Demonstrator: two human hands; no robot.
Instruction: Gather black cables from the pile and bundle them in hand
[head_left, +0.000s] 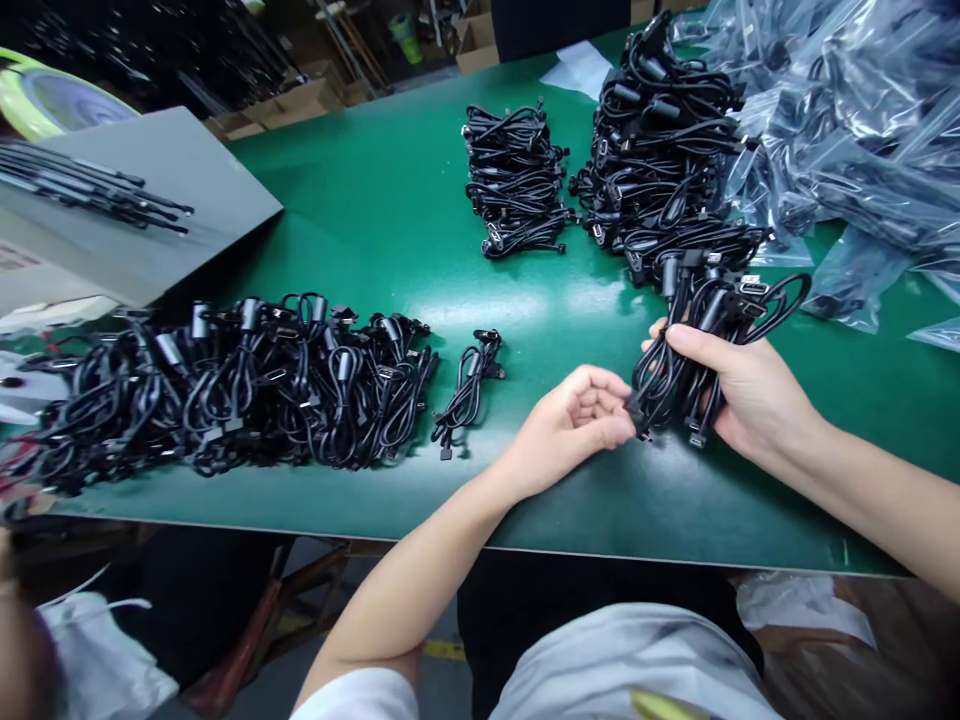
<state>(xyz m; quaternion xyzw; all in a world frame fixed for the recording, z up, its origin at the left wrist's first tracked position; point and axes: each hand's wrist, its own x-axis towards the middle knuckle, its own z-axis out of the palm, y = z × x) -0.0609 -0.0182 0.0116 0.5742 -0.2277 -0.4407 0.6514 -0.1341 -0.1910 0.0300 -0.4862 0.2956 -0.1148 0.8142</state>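
- Right hand [750, 395] clenches a bunch of black cables [675, 385], gathering them together.
- Left hand [574, 425] stays open just beside them.
- Other cables [225, 390] lie in separate piles on the tabletop [360, 200], keeping bundles apart.

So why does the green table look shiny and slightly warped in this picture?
In the head view, pale glare lies across the glossy green tabletop, and the wide lens seems to bend its edges; the coiled black cables look fairly sharp, while a blurred shape at lower left is too unclear to name.
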